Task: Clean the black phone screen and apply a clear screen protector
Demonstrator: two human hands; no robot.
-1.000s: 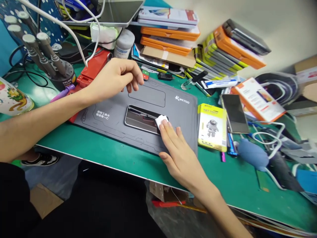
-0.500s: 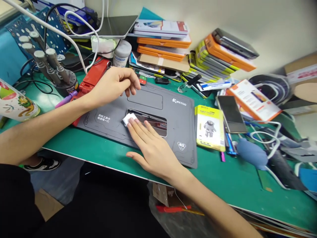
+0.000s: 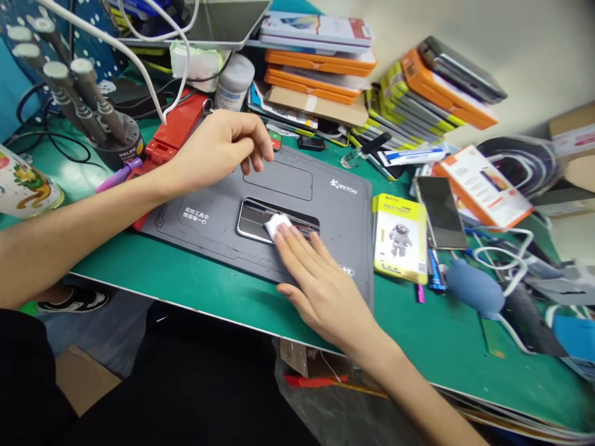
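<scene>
A phone [image 3: 253, 218] with a dark, shiny face lies on the grey work mat [image 3: 218, 238]. My right hand [image 3: 320, 275] presses a small folded white wipe [image 3: 279, 224] onto it, with straight fingers held together and the thumb out to the side. The hand hides the phone's lower right part. Over the mat's upper left, my left hand [image 3: 232, 145] hangs with loosely bent, slightly parted fingers and no object visible in it. Beneath that wrist is a red tool [image 3: 174, 133], partly covered by my arm.
Orange boxes [image 3: 316, 83] are stacked along the wall. A yellow-and-white box [image 3: 400, 238], another phone [image 3: 439, 210] and a blue air blower [image 3: 474, 288] lie on the right. At left stand a holder of grey-handled tools [image 3: 114, 139] and a patterned cup [image 3: 28, 186].
My right hand has slid the white wipe rightward along the phone, from its left end to about its middle. The left hand keeps its loose pose above the mat. The view has shifted slightly.
</scene>
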